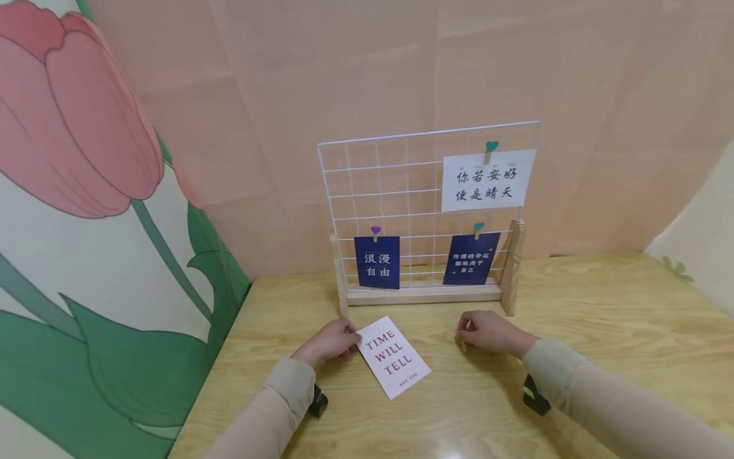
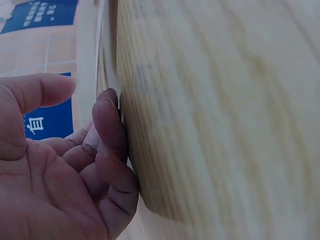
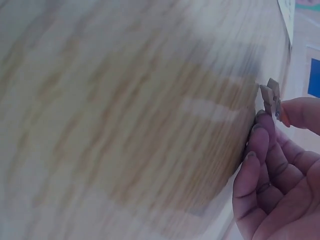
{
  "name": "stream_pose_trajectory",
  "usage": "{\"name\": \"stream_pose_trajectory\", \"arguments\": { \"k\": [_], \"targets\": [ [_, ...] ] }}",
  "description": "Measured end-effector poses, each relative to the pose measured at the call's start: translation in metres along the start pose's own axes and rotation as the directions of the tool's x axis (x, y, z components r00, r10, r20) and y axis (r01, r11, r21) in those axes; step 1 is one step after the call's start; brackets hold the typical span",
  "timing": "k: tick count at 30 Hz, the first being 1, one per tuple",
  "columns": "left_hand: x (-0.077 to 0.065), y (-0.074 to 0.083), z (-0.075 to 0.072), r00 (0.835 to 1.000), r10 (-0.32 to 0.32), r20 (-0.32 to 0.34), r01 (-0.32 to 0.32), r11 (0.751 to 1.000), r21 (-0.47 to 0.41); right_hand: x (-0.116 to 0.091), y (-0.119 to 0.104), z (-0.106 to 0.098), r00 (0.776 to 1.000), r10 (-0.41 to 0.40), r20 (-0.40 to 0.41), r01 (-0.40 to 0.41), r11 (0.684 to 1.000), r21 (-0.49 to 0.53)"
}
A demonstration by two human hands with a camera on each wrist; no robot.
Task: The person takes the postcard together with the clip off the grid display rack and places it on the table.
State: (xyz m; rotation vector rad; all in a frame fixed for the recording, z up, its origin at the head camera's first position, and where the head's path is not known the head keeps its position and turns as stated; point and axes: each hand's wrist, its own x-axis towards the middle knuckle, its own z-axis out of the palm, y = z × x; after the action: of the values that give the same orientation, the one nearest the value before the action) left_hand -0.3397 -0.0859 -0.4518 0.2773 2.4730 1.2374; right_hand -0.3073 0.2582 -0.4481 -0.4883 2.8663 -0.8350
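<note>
My left hand point(image 1: 331, 341) is at the left corner of a white card point(image 1: 395, 357) with red lettering, which lies on the table in front of the rack. In the left wrist view the fingertips point(image 2: 109, 107) reach the card's edge, while the thumb stands apart above them. My right hand point(image 1: 487, 330) rests low over the table, right of the card. Between its thumb and forefinger it pinches a small wooden clothespin point(image 3: 270, 97) with a bit of orange on it; the clothespin is hidden in the head view.
Behind the hands stands a white wire grid point(image 1: 378, 182) in a wooden base point(image 1: 424, 294). Heart-topped clothespins hold a white card point(image 1: 487, 185), a dark blue card point(image 1: 377, 268) at lower left and another blue card point(image 1: 470, 264) at lower right. A tulip-printed wall point(image 1: 97, 127) borders the table's left.
</note>
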Motion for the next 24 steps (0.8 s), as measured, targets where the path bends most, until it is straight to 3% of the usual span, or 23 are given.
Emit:
{"name": "stream_pose_trajectory", "arguments": {
  "k": [15,24],
  "targets": [
    [-0.008,0.005,-0.005,1.000,-0.015,0.008,0.015,1.000,0.004,-0.006,-0.007,-0.002,1.000,-0.026,-0.001,0.026,0.999,-0.042],
    [-0.010,0.023,-0.006,0.997,0.071,-0.004,-0.071,0.997,0.021,-0.010,-0.012,-0.017,1.000,0.011,-0.009,-0.012,1.000,-0.023]
  ]
}}
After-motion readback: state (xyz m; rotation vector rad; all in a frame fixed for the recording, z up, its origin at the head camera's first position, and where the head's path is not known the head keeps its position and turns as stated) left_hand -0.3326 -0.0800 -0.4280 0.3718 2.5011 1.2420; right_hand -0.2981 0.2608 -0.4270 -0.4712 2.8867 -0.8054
